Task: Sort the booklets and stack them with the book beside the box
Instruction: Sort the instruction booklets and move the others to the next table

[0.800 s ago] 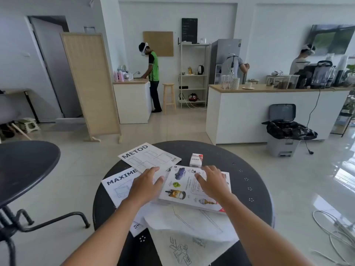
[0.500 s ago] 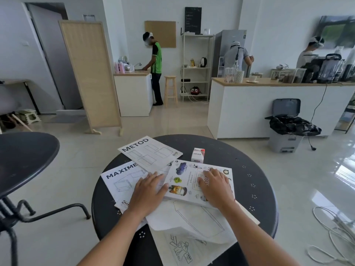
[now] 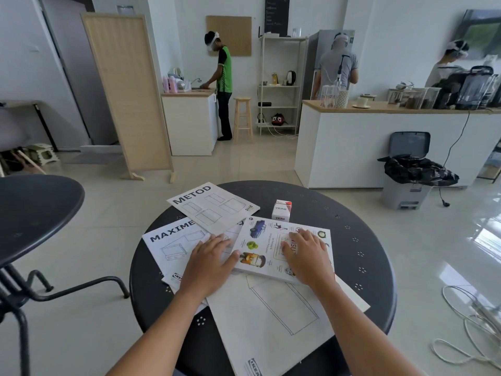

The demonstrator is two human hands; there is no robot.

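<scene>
On the round black table (image 3: 360, 232) lies a white picture book (image 3: 260, 248) with a car and fruit on its cover. My right hand (image 3: 306, 256) rests flat on the book, fingers spread. My left hand (image 3: 208, 259) lies flat at the book's left edge, its thumb touching the cover, partly on the booklets. A small white-and-red box (image 3: 282, 210) stands just behind the book. The METOD booklet (image 3: 211, 207) lies at the back left, overlapping the MAXIMERA booklet (image 3: 170, 245). A large white booklet (image 3: 271, 321) lies under the book and my arms at the front.
A second black round table (image 3: 35, 213) with metal legs stands at the left. Behind are a white counter (image 3: 379, 147), a grey bin with a black bag (image 3: 412, 172), a folding screen (image 3: 127, 93) and three people. Cables (image 3: 471, 329) lie on the floor at the right.
The view has tilted down and closer to the table. Both hands stay flat on the papers; the book has shifted slightly, with the front booklet showing more.
</scene>
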